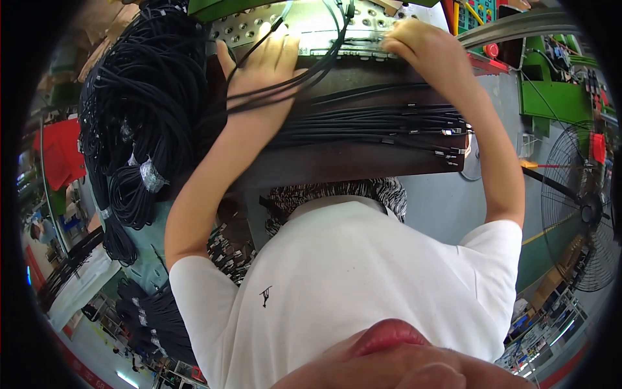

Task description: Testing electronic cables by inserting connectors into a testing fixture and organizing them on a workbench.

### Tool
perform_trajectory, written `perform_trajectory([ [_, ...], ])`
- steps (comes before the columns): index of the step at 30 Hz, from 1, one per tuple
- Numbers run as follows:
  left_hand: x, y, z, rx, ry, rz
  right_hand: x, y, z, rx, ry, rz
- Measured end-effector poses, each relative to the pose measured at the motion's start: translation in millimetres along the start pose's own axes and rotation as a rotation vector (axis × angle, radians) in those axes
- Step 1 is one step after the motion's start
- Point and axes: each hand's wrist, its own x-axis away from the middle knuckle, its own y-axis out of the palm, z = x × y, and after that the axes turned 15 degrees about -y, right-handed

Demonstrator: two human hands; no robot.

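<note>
My left hand (264, 72) lies palm down with its fingers spread, their tips reaching onto a brightly lit metal plate (241, 27) dotted with round holes. Several thin black cables (324, 63) loop down across the back of that hand. At the plate's right side my right hand (424, 47) has its fingers curled together; what they pinch, if anything, is blurred and hidden. Between the hands, a clear strip-like fixture (353, 50) runs along the plate's near edge. Closer to my body, a bundle of black cables (363, 121) with small metal connectors at its right end rests on a dark brown table (350, 162).
A large heap of coiled black cables (146, 84) is piled on the left, some tied with clear wrap (152, 176). A red push button (491, 50) sits beyond my right forearm. On the right stands a big caged fan (588, 209). Green machinery (551, 97) is behind it.
</note>
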Motion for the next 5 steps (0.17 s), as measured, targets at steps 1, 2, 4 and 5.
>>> perform_trajectory([
  [1, 13.3, -14.6, 2.4, 0.067, 0.031, -0.043, 21.1, -14.8, -19.7, 0.062, 0.043, 0.062],
  [2, 35.2, -21.3, -2.4, 0.276, 0.088, -0.148, 40.2, -25.3, -26.2, 0.123, 0.08, 0.13],
  [4, 55.5, -32.0, -11.0, 0.264, 0.064, -0.37, 248.6, -23.0, -8.1, -0.606, 0.216, 0.547],
  [5, 53.7, -19.7, -2.2, 0.1, 0.139, -0.356, 196.5, 114.4, 32.3, -1.301, 0.39, 1.033],
])
